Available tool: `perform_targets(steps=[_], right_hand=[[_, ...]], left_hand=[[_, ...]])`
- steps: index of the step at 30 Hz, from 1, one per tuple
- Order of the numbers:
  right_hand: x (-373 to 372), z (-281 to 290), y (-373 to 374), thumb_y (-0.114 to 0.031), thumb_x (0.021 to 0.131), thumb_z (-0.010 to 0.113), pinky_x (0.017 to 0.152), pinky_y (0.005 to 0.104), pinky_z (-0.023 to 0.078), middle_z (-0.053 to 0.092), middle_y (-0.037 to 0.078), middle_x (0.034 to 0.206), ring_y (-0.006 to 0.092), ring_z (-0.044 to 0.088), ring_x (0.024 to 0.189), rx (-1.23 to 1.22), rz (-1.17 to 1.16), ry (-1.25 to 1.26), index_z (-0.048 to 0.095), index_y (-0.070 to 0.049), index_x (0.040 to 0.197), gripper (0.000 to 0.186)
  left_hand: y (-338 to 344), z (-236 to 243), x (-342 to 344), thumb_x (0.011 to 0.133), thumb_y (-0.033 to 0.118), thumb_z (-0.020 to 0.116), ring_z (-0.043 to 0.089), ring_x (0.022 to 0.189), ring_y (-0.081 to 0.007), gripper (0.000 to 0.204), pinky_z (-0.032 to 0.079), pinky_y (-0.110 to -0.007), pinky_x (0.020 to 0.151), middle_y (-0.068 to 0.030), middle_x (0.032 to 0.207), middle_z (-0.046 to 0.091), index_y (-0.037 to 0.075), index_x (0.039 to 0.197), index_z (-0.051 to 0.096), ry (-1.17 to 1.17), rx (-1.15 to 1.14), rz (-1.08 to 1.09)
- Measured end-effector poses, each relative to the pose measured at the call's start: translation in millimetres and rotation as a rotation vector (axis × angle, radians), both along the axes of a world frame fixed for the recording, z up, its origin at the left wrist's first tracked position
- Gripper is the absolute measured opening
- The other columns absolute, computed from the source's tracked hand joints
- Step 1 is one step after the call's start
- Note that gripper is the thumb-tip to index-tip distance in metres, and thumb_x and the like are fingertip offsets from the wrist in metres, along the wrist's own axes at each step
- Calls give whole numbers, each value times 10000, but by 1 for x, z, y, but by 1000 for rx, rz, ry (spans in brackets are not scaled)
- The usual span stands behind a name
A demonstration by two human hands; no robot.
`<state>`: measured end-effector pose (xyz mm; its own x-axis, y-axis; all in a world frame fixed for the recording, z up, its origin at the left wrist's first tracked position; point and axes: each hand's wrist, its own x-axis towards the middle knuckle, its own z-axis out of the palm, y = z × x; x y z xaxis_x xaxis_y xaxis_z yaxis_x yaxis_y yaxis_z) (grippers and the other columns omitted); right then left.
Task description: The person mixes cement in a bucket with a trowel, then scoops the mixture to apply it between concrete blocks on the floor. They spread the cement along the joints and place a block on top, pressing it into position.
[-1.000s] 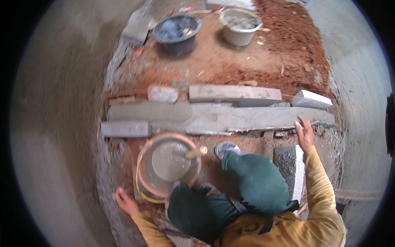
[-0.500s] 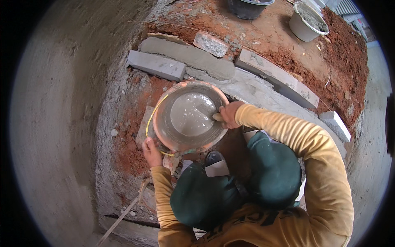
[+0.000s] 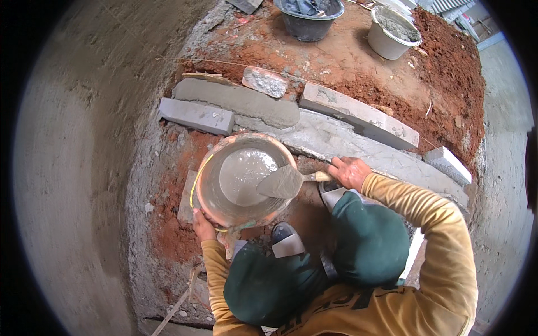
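Head view: your right hand (image 3: 350, 173) grips the trowel (image 3: 283, 183); your left hand (image 3: 203, 225) grips the bucket (image 3: 210, 193). Keep the blade above the wet mix (image 3: 240, 175).

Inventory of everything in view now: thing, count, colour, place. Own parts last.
bucket: 1, orange-rimmed, before the person
wet mix: 1 batch, grey, in bucket
trowel: 1, grey blade, pale handle, blade over bucket's right side
mortar bed: 1, grey, beyond bucket
grey block: 1, bed's near left
long block: 1, pinkish-grey, bed's far side
rough chunk: 1, pale orange, bed's far side
pale block: 1, bed's right end
tubs: 2, dark and off-white, far ground
string: 1, pale, beyond bed
soil: red-brown, far right
left hand: 1, bare, at bucket's left rim
right hand: 1, bare, on trowel handle
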<state>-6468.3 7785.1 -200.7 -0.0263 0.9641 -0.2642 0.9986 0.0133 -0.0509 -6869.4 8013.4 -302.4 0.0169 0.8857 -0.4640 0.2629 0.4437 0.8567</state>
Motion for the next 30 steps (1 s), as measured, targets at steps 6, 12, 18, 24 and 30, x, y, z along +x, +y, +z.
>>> perform_targets(steps=[6,12,18,24,30], right_hand=[[45,-12,-60,-143,847,496,748,361,503,534,64,884,247,587,863,6,-151,-33,522,-197,1186,344],[90,40,-108,-188,777,615,703,380,498,525,70,860,255,589,821,-11,-297,-29,525,-179,1150,384],[117,75,-98,-231,717,705,706,459,501,575,150,870,361,613,817,232,-850,190,541,-95,1086,426],[302,22,-14,-358,723,718,693,403,517,667,192,859,301,661,776,772,-1248,360,607,-26,1019,458],[461,-14,65,-434,627,753,705,358,476,631,167,948,229,600,816,1375,-1585,767,620,45,1086,677]], left_hand=[[0,-16,-2,1002,450,369,600,806,-173,541,495,-297,685,-104,931,642,-40,1041,595,181,219,-93],[-2,-12,-12,972,497,426,584,1014,-248,642,477,-358,875,-160,1129,610,-104,1158,555,36,95,-99],[26,13,-44,979,467,410,606,865,-217,549,508,-337,702,-136,1077,618,5,1263,491,140,-179,-90],[27,102,-59,895,429,545,577,846,-228,472,473,-337,716,-115,988,590,45,1171,547,509,206,-173],[-9,187,-80,807,254,684,476,1215,-359,657,394,-452,1002,-217,1330,475,60,1369,405,1023,389,-649]])
